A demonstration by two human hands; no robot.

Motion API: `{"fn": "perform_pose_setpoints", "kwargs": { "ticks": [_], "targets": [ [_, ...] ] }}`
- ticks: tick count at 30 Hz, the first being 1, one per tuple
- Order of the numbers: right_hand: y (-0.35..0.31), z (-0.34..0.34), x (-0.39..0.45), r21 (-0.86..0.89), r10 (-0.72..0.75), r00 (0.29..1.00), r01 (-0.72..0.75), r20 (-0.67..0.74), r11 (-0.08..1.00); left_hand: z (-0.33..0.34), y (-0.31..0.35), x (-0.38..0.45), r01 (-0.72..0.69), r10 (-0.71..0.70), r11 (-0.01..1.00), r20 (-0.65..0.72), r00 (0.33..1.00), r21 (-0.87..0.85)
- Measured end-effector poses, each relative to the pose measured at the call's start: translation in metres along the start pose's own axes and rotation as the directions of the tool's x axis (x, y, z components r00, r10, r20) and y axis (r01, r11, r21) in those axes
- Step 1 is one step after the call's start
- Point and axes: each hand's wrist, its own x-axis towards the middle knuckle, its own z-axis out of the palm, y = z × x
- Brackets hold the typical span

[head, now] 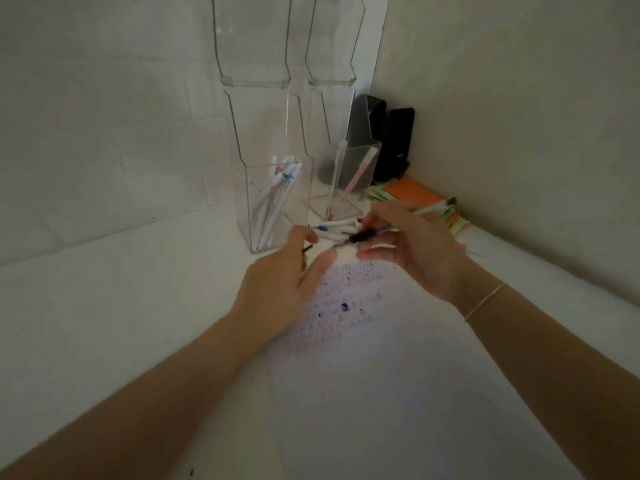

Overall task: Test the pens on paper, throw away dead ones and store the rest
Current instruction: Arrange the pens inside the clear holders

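Right hand [408,251] fingers curled around black-grip pen [367,234] | left hand [294,268] pinching small dark piece, probably cap | above paper [363,341] far edge | cap to be drawn off straight, tip tested on unmarked paper.

Both clear holders [273,202] look like glossy acrylic, smooth and see-through, with bright edges; the taller tiers above them [254,43] are the same clear plastic. The pens inside [268,209] have smooth white plastic barrels. One pale pink pen [358,174] looks matt plastic. The table [121,289] is a flat, matt white surface. The sheet [346,341] is thin white paper, matt. The sticky notes [412,192] are dull coloured paper. The dark boxes [394,140] behind seem smooth black plastic.
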Motion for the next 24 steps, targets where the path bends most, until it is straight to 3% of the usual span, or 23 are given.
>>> {"fn": "perform_pose_setpoints", "kwargs": {
  "ticks": [3, 8, 13, 15, 20, 24],
  "targets": [
    [-0.001, -0.004, -0.007, 0.030, -0.001, 0.996, 0.004, -0.093, 1.000, -0.001, -0.009, 0.002, 0.098, -0.095, 0.991, -0.031, 0.995, 0.093],
    [0.032, 0.008, -0.027, -0.263, 0.016, 0.996, -0.040, -0.091, 0.964, 0.005, -0.013, 0.001, 0.041, -0.062, 0.978, 0.095, 0.994, 0.205],
    [0.057, 0.012, -0.029, -0.111, 0.075, 0.974, -0.100, -0.213, 0.989, 0.007, -0.013, 0.000, -0.006, -0.052, 0.951, 0.181, 0.982, 0.308],
    [0.061, 0.012, -0.029, -0.138, 0.038, 0.979, -0.067, -0.200, 0.988, 0.009, -0.013, 0.001, -0.033, -0.044, 0.933, 0.205, 0.978, 0.358],
    [0.071, 0.015, -0.033, -0.444, -0.137, 0.952, 0.002, -0.274, 0.896, 0.010, -0.013, 0.003, -0.059, -0.036, 0.914, 0.224, 0.974, 0.402],
    [0.072, 0.020, -0.037, -0.521, -0.211, 0.948, 0.058, -0.239, 0.852, 0.010, -0.012, 0.003, -0.067, -0.035, 0.910, 0.235, 0.971, 0.410]
  ]
}}
